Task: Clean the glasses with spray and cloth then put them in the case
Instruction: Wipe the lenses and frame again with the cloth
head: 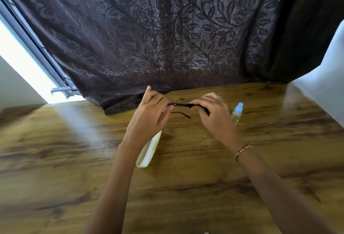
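Note:
The dark-framed glasses (pixel 179 105) are held above the wooden table (pixel 74 150) between both hands. My left hand (pixel 150 114) grips the front of the frame, with the lenses hidden behind its fingers. One temple arm runs right into my right hand (pixel 212 112), which pinches it through a black cloth (pixel 204 109). The other temple arm (pixel 183 114) hangs free below. A cream glasses case (pixel 149 153) lies on the table under my left wrist. A clear spray bottle (pixel 236 113) with a blue cap stands just right of my right hand.
A dark leaf-patterned curtain (pixel 167 38) hangs behind the table and drapes onto its far edge. A bright window frame (pixel 37 62) is at the left, a white wall (pixel 325 84) at the right.

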`<action>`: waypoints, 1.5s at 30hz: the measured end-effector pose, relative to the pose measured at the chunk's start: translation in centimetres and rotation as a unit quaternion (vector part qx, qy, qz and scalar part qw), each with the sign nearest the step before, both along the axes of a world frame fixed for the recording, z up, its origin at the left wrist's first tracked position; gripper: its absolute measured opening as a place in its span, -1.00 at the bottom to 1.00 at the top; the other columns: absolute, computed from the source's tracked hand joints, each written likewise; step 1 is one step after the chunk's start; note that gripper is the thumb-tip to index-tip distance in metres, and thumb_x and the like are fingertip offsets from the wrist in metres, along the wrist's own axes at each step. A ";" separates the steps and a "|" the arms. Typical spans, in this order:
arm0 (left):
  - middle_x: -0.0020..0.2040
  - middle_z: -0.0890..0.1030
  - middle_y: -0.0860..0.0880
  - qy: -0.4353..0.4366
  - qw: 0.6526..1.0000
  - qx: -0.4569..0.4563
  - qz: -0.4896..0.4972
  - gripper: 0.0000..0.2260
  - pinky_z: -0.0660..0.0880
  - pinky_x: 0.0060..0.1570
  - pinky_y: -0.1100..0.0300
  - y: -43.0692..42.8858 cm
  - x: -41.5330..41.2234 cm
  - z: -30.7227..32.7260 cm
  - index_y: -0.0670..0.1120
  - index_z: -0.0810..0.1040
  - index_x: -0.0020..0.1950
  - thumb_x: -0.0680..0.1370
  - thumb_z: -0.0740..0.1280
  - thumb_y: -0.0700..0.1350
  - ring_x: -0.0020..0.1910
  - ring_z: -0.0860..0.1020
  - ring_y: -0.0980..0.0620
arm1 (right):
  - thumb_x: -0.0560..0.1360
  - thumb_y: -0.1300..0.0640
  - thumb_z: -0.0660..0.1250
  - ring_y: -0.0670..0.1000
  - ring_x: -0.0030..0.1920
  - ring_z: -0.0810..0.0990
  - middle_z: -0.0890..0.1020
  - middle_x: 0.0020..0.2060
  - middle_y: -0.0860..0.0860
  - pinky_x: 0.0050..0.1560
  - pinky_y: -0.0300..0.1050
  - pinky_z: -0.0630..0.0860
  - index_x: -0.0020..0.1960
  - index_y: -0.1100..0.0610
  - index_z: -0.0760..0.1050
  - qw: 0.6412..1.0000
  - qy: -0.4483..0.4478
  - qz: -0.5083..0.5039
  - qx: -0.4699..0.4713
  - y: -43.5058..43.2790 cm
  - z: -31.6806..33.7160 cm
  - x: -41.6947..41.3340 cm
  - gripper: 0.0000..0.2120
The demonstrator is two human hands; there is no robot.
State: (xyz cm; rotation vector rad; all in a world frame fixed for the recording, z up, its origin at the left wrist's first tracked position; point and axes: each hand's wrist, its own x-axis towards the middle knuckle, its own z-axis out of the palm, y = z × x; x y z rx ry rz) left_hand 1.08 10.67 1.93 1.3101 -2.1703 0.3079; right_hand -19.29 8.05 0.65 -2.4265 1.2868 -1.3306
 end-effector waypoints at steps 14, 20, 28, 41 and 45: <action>-0.14 0.60 -0.04 0.048 0.998 -0.024 -0.018 -0.82 0.06 0.47 0.06 -0.9 -0.2 -0.1 -0.19 0.58 -0.05 0.58 0.23 -0.13 -0.02 0.47 -0.02 | 0.42 0.27 0.47 0.01 -0.13 0.65 0.72 -0.16 -0.02 -0.05 -0.14 0.54 -0.03 0.16 0.69 0.999 -0.025 -0.023 -0.021 -0.1 -0.8 0.0 -0.87; -0.15 0.59 -0.04 0.058 0.998 -0.008 -0.030 -0.82 0.07 0.46 0.08 -1.4 -1.2 -0.4 -0.19 0.57 -0.04 0.58 0.22 -0.13 -0.04 0.45 -0.01 | 0.48 0.23 0.41 0.01 0.01 0.64 0.70 0.00 0.06 0.08 -0.21 0.52 0.12 0.25 0.64 0.999 -0.025 -0.007 -0.018 0.6 -1.1 1.9 -0.77; -0.13 0.61 -0.05 0.064 0.997 -0.030 -0.012 -0.82 0.05 0.45 0.10 -1.5 0.2 -0.7 -0.18 0.57 -0.04 0.58 0.22 -0.12 -0.02 0.41 0.04 | 0.47 0.26 0.43 -0.16 0.04 0.60 0.70 -0.01 -0.03 0.16 -0.43 0.42 0.10 0.17 0.65 0.992 -0.094 0.039 0.079 0.2 -0.2 1.1 -0.80; -0.12 0.61 -0.01 0.090 0.995 -0.023 -0.022 -0.83 0.13 0.44 0.07 -2.2 0.1 -0.6 -0.15 0.57 -0.05 0.59 0.21 -0.12 -0.04 0.44 0.06 | 0.45 0.25 0.43 -0.06 -0.09 0.65 0.72 -0.13 -0.02 0.00 -0.57 0.31 -0.05 0.15 0.68 0.996 -0.046 -0.027 0.073 -1.8 -0.1 -0.2 -0.90; -0.10 0.62 -0.03 0.084 0.996 -0.012 -0.038 -0.85 0.15 0.40 0.13 -3.1 -1.4 -0.3 -0.18 0.58 -0.03 0.58 0.25 -0.15 -0.02 0.44 0.02 | 0.46 0.24 0.42 -0.05 -0.08 0.65 0.71 -0.11 0.00 0.01 -0.28 0.50 -0.02 0.17 0.67 0.999 -0.044 -0.015 0.025 -1.5 0.1 0.9 -0.89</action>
